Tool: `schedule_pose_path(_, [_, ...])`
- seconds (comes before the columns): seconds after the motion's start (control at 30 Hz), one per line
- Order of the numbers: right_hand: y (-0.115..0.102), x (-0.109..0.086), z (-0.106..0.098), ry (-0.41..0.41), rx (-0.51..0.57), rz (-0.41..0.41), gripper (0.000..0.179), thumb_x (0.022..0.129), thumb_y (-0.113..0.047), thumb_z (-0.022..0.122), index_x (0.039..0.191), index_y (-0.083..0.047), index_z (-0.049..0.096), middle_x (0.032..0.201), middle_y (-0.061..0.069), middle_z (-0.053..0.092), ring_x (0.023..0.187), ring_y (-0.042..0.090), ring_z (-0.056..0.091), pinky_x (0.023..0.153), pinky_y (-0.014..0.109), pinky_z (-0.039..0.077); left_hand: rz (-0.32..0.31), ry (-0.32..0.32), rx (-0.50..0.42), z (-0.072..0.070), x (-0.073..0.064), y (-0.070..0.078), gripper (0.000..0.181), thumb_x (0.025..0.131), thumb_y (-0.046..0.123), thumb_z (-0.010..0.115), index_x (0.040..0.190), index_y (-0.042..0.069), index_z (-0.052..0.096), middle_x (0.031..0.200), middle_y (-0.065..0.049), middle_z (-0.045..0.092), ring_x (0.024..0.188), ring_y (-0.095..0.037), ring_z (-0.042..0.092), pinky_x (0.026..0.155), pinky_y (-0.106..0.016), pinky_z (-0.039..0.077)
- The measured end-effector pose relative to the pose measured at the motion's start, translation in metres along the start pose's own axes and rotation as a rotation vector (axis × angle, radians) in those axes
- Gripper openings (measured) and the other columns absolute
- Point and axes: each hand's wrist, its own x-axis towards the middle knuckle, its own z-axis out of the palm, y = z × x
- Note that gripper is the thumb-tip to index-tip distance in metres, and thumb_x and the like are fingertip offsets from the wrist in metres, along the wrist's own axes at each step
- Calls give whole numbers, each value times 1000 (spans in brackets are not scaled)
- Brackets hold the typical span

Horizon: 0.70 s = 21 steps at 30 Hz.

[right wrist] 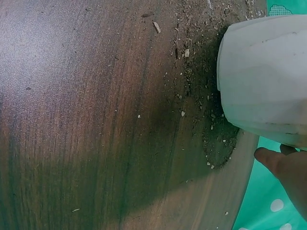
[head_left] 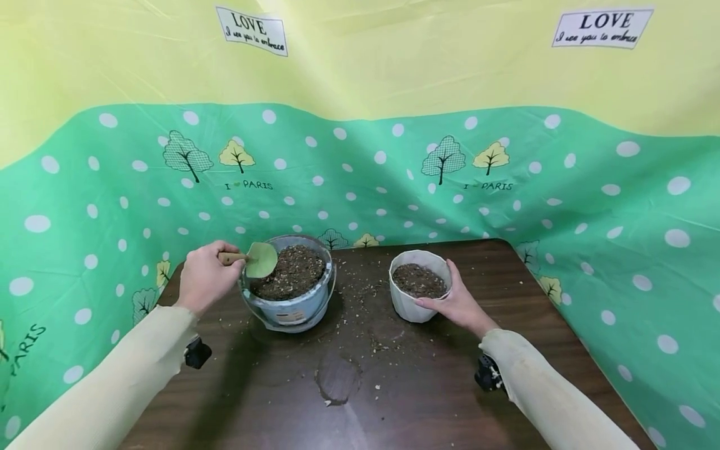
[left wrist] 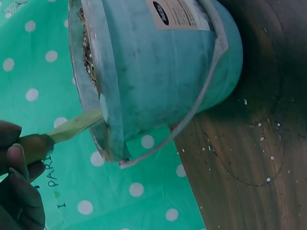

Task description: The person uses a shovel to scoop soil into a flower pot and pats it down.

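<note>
Worktop (head_left: 416, 400): dark woodgrain, scattered soil crumbs (head_left: 388, 344).
Left hand (head_left: 205, 278): grips trowel (head_left: 261, 259) by its handle.
Bucket (head_left: 314, 304): holds soil (head_left: 298, 269), just right of left hand.
Right hand (head_left: 460, 305): clasps white pot (head_left: 407, 305) at its side.

We identify a fabric backdrop (head_left: 394, 81) behind and beside a dark wood-grain table (head_left: 439, 400) with a rounded far-right corner. On the backdrop's yellow upper section, we read "LOVE" on two white panels (head_left: 252, 31). On the green lower section, we note white dots (head_left: 380, 157), printed trees (head_left: 237, 154) and "PARIS" lettering (head_left: 257, 185).
</note>
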Motion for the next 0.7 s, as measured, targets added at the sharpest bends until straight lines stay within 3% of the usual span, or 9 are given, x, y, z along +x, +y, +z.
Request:
schedule_pose_path(0.2, [-1,-2,0,-4,15,-14,126,78,-26,87,158,-10,-9,156,28,17,142,42,22,111,58,23,-22,-97,15,0,2,-1,12,84,19,70,85,8,75,71,-3,71,66,-27,65,51,-40,49])
schedule_pose_path(0.33, [-3,-2,0,-10,21,-9,125,79,-23,86,158,-8,-9,156,30,16,142,43,21,111,59,22,-46,-120,-15,3,3,0,13,83,18,72,83,6,76,70,0,71,69,-26,64,53,-37,48])
schedule_pose_path(0.5, [-20,-9,-2,-20,34,3,122,80,-19,85,156,-3,-8,155,33,15,141,46,20,111,60,21,-154,-138,-105,2,1,0,12,85,17,70,82,8,78,78,-3,73,70,-23,62,55,-35,46])
schedule_pose_path(0.63, [-8,-3,-1,-12,31,0,123,79,-21,86,157,-6,-9,155,31,16,141,45,21,111,59,22,-270,-150,-172,0,-3,-2,14,86,19,71,87,8,79,79,-3,74,73,-20,63,59,-34,47])
schedule_pose_path(0.7, [-7,-2,0,-12,33,1,124,79,-20,86,157,-6,-9,155,31,16,141,45,21,111,60,22,-319,-165,-230,1,-5,-4,17,88,17,66,90,5,79,80,-3,74,74,-19,67,60,-33,48])
